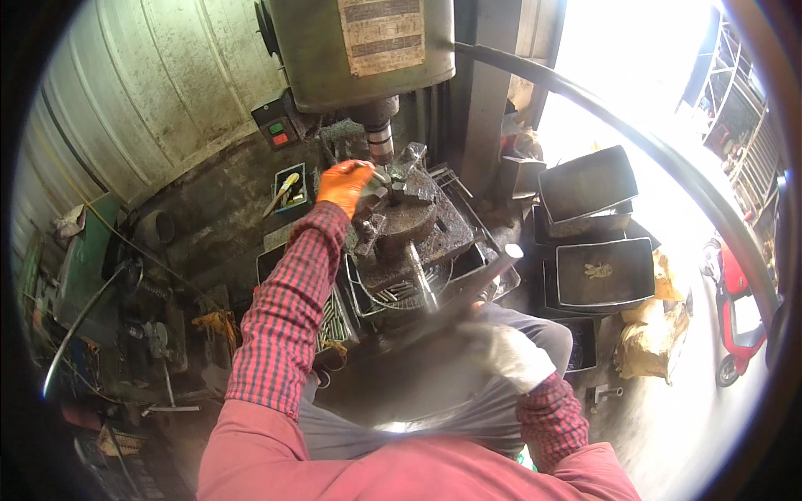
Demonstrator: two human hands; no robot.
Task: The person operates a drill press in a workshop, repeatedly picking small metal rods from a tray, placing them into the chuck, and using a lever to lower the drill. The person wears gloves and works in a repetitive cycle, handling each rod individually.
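Note:
My left hand point(346, 184), in an orange glove, reaches to the drill press vise point(409, 188), just under the chuck point(380, 138). Its fingers are closed, with a small pale metal piece point(380, 178) at their tips. My right hand point(510, 355), in a whitish glove, is low over my right thigh and smeared by motion. Beside it a thick dark bar point(468, 292) with a bright round end slants across the view. Whether my right fingers touch the bar cannot be made out. A shiny metal handle point(420, 275) sticks out of the vise toward me.
The green drill press head point(363, 50) hangs above, its switch box point(278, 125) at the left. Black trays point(606, 271) are stacked at the right. A blue box point(291, 190) holds a yellow-handled brush. Slender metal pieces point(332, 321) lie left of the table. A thick hose point(601, 100) arcs across the right.

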